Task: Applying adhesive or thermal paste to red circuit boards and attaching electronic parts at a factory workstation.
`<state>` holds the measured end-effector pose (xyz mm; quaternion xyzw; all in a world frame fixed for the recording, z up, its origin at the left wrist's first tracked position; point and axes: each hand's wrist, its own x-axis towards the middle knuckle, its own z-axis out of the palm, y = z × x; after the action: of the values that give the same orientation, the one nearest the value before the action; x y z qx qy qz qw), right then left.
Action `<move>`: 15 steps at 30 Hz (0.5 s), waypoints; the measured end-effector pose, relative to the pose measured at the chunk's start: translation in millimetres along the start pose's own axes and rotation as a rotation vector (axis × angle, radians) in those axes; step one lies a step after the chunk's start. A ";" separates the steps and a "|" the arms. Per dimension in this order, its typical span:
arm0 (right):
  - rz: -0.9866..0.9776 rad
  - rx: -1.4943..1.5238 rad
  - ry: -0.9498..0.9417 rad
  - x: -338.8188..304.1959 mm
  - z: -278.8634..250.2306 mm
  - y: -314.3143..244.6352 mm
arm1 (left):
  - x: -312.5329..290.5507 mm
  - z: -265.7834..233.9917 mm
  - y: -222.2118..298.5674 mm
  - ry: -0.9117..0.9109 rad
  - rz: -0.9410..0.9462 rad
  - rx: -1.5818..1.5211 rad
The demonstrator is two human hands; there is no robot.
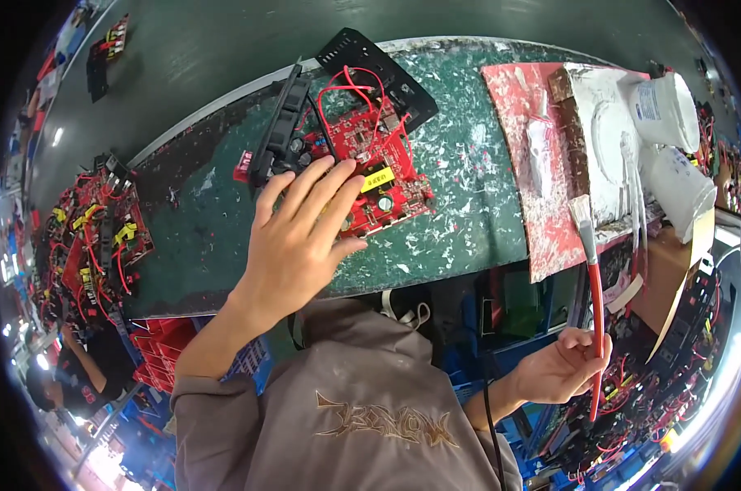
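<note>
My left hand (295, 233) lies with its fingers stretched out over the near left part of a red circuit board (399, 200). Its fingertips reach the board's edge; whether they press on it I cannot tell. Red wires (356, 87) loop up from the board, which carries a yellow-labelled component (379, 179). Attached around it are a black panel (387, 78) at the back and a black upright part (280, 123) on the left. My right hand (563, 367) grips the red handle of a paintbrush (595, 303); its pale bristles point away from me, over the red sheet's near edge.
On the right of the green, white-flecked bench (460, 164) lies a smeared red sheet (550, 241) with a tube (541, 155). Beside it stand a white-crusted box (604, 123) and two white tubs (665, 110). More red boards (88, 237) are piled at the left.
</note>
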<state>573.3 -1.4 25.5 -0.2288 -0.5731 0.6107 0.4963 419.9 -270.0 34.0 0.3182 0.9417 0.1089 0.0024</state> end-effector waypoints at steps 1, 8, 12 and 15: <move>-0.003 -0.008 -0.010 -0.3 0.7 1.0 | -1.6 2.9 -3.2 0.010 -0.001 -0.009; 0.019 0.030 -0.075 -2.0 -0.7 -2.3 | -8.4 10.4 -7.8 0.033 -0.007 -0.109; 0.024 0.088 -0.124 -1.0 4.2 -2.6 | -9.0 14.6 -5.9 0.118 -0.036 -0.136; 0.030 -0.006 0.118 -0.7 7.8 1.1 | -5.7 22.0 -5.4 0.175 -0.021 -0.151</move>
<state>566.5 -5.5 26.1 -0.2742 -0.5413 0.6018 0.5193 422.9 -273.1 11.1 0.2963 0.9308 0.2070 -0.0549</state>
